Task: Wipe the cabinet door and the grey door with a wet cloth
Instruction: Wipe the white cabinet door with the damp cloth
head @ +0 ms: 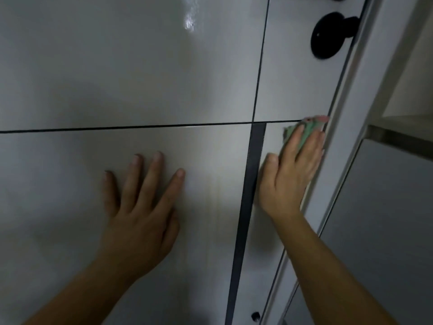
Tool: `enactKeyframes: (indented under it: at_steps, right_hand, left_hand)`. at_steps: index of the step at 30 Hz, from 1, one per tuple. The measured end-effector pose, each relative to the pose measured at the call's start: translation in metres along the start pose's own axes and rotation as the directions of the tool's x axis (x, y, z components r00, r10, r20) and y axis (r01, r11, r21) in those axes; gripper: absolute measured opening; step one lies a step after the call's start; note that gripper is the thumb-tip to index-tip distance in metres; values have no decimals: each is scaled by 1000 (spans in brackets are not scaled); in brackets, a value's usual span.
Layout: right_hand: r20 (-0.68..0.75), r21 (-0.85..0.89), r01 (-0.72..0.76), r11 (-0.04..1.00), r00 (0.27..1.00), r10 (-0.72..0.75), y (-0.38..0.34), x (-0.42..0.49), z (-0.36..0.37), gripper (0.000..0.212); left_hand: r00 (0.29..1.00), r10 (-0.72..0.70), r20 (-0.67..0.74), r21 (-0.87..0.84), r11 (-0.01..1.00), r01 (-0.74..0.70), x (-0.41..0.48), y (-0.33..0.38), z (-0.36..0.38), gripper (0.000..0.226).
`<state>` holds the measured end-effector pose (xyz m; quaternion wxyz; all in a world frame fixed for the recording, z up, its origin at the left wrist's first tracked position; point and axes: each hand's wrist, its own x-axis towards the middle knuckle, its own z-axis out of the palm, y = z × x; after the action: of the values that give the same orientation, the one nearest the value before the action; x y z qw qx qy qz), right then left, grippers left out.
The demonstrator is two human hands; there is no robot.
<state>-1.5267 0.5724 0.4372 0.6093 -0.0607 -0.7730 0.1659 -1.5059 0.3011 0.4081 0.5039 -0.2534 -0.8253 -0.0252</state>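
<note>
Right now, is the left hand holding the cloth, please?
No, the right hand presses the cloth; the left hand lies flat on the door.

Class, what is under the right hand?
A green cloth, pink-edged, pressed by the right hand against the door. Only its top shows; the hand covers the rest.

Two bare limbs in shot: left hand on the left of the scene, with its left forearm uncovered all the way to the near bottom edge. The right hand is on the right, its right forearm likewise uncovered down to the near bottom-right edge. Fingers are slim; short, rounded, plain fingernails show on four fingers of the left hand and a short thumbnail on the right hand. The far fingertips of the right hand are blurred, so nail detail there is unreadable.
</note>
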Motion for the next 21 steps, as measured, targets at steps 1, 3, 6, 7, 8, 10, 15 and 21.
enactKeyframes:
  at_steps: [1,3,6,7,8,10,15,21]
  right_hand:
    - [-10,12,-35,999,999,35,-2,-2,0,65]
    - [24,29,17,999,1000,-18,-7,-19,3,66]
    - [99,18,194,981,976,-195,2,-41,4,65]
    - [91,11,199,980,976,-199,7,-38,4,64]
    - [71,15,150,989,986,-150,8,-31,4,64]
    - [22,74,-24,997,999,23,-4,-22,4,65]
    - [94,57,245,968,964,-250,-86,-67,21,64]
    - [25,58,267,962,963,-268,-128,-54,28,60]
  left_hand:
    - [1000,-4,-1,-6,1000,4,0,0,1,68]
    - [1000,-12,-8,-8,1000,12,0,2,2,68]
    - [1000,-16,-5,2,1000,16,-1,3,3,68]
    - [1000,-15,-3,3,1000,15,-1,3,3,69]
    - [1000,-11,0,1,1000,11,0,2,2,69]
    - [1000,7,1,-17,1000,-7,1,1,0,68]
    - [1000,-4,-20,-42,999,3,-11,-19,-16,72]
    - [932,-354,-77,26,934,356,-45,-95,-47,78]
